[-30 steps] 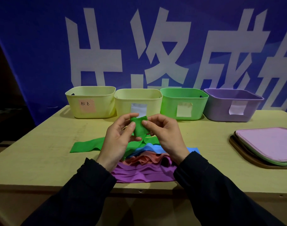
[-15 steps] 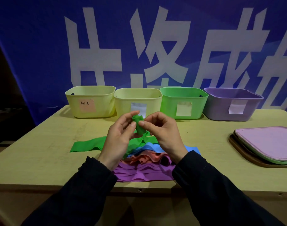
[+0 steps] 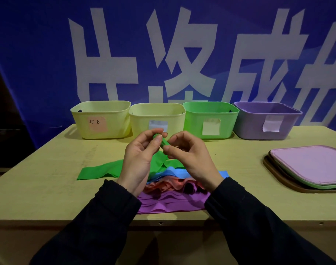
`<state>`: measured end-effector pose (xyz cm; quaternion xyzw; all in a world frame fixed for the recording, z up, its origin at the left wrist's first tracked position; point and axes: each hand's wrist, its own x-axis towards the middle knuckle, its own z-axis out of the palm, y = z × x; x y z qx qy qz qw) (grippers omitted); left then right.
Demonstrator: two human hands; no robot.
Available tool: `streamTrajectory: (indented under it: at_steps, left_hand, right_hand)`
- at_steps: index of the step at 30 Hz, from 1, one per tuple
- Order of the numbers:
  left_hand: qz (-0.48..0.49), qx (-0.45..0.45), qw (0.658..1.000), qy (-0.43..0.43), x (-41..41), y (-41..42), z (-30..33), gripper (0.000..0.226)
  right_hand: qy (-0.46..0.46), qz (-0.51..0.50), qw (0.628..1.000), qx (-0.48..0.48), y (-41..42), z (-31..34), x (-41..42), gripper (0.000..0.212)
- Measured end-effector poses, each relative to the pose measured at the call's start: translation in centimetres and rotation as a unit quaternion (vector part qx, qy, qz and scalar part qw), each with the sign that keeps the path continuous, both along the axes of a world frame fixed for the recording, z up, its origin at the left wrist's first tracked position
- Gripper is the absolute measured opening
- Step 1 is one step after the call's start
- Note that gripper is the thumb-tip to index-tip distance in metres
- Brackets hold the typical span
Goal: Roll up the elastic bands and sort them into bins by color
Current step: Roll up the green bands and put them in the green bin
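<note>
4 bins (image 3: 211, 119); leftmost label (image 3: 97, 123) reads "粉色".

Staged demonstration or data-collection station, probably indoors: a blue banner (image 3: 48, 54) with large white characters hangs behind the bench (image 3: 39, 188); four labelled bins (image 3: 211, 121) line its far edge.
</note>
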<state>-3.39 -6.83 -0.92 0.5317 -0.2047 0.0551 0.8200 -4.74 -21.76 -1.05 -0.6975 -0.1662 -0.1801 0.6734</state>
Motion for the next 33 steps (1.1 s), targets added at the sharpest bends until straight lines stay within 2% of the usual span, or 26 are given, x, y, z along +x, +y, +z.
streamTrajectory:
  at_steps: [2, 6, 11, 19, 23, 28, 31, 33]
  left_hand:
    - [0.011, 0.015, 1.0, -0.008, 0.6, -0.4, 0.0, 0.016]
    - [0.024, 0.117, 0.992, -0.048, 2.2, -1.8, 0.8, 0.012]
    - [0.052, 0.241, 0.966, -0.083, 5.1, -5.0, 1.6, 0.007]
    - [0.075, 0.348, 0.927, -0.12, 10.6, -11.5, 3.3, 0.007]
    - [0.088, 0.348, 0.926, -0.115, 14.2, -13.6, 3.7, 0.011]
    - [0.203, 0.438, 0.862, -0.158, 18.0, -16.2, 4.4, 0.012]
    - [0.232, 0.475, 0.831, -0.172, 20.1, -17.2, 4.4, 0.013]
    - [0.227, 0.508, 0.812, -0.178, 21.2, -17.4, 4.3, 0.013]
  right_hand:
    - [-0.004, -0.01, 1.0, 0.009, -0.9, 0.4, -0.1, 0.012]
    - [-0.007, -0.059, 0.998, 0.024, -3.3, 0.9, 0.3, 0.011]
    - [0.049, -0.06, 0.997, -0.012, -7.3, 1.4, 1.9, 0.011]
    - [0.029, -0.208, 0.971, -0.112, -13.6, 2.8, 6.7, 0.013]
    - [0.023, -0.241, 0.964, -0.112, -15.8, 3.7, 9.9, 0.018]
    - [-0.017, -0.309, 0.921, -0.236, -17.7, 3.8, 14.6, 0.014]
    - [-0.018, -0.338, 0.908, -0.247, -18.3, 3.5, 17.0, 0.014]
    - [-0.028, -0.371, 0.882, -0.288, -18.5, 3.0, 18.0, 0.013]
